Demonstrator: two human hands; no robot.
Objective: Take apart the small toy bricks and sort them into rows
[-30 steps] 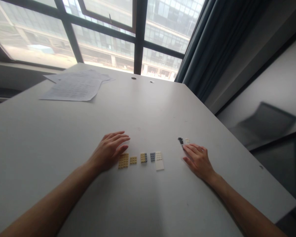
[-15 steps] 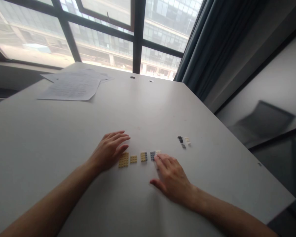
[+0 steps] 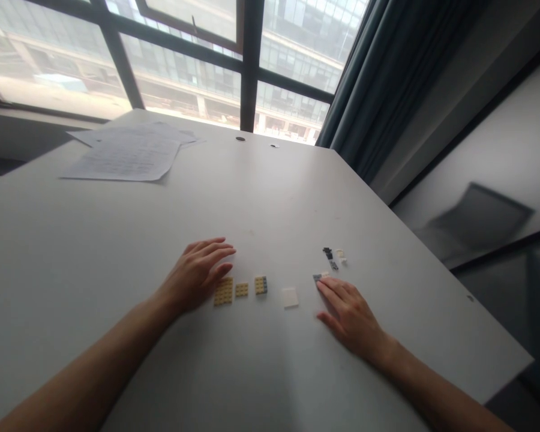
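- Edges 1st: R side of the white table slants down toward the near R corner, past the R forearm. Far edge sits under the window, w/ the curtain by the far R corner.
- Room: wide stretch of tabletop btwn the brick row and the papers up far L, plus a decent gap btwn the smooth white tile and the R hand.
- L hand: palm down, fingers reaching R, thumb a bit apart, loosely open — nothing held. Thumb's right by the top of the big tan plate; can't tell if they touch.
- R hand: palm down, fingers stretched fwd-left & close together, thumb spread off to the side, so no pinch. Fingertips are on the grey-and-white plates, which they partly cover.
- Row L to R: big tan plate, small tan plate, tan-and-grey block, then the white tile, all spaced apart.
- Just beyond the R fingers: black pieces, a small grey piece & small white pieces — grouped near each other.
- Text: papers have printed lines, way too blurry to read tbh.
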